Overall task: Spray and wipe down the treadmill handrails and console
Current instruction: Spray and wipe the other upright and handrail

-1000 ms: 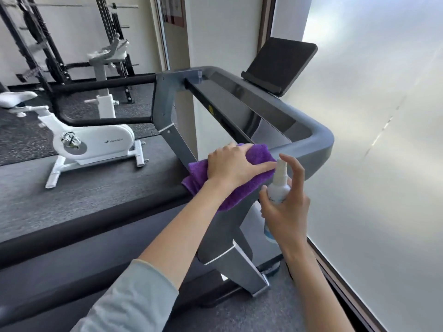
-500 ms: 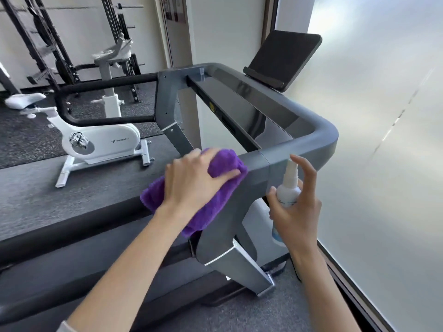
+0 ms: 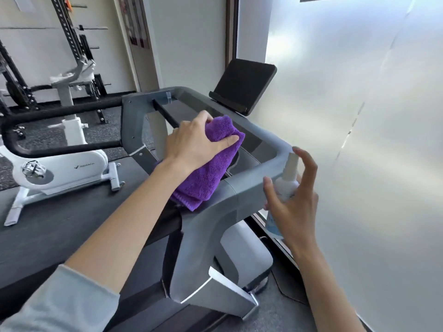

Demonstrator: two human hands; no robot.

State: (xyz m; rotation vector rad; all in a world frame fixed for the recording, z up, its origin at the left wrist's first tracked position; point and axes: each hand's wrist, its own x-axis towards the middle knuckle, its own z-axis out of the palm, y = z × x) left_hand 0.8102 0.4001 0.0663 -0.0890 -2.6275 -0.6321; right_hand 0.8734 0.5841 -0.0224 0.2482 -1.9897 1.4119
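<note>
Head view shows the left hand (image 3: 191,144) gripping a soft, limp purple microfibre cloth (image 3: 206,173) bunched on the treadmill console (image 3: 254,142), while the right hand (image 3: 291,207) holds a light, likely slippery spray bottle (image 3: 285,185) by its body.

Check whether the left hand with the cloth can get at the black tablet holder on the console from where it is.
Probably yes: the left hand presses the purple cloth on the console, and nothing stands between it and the tablet holder.
</note>
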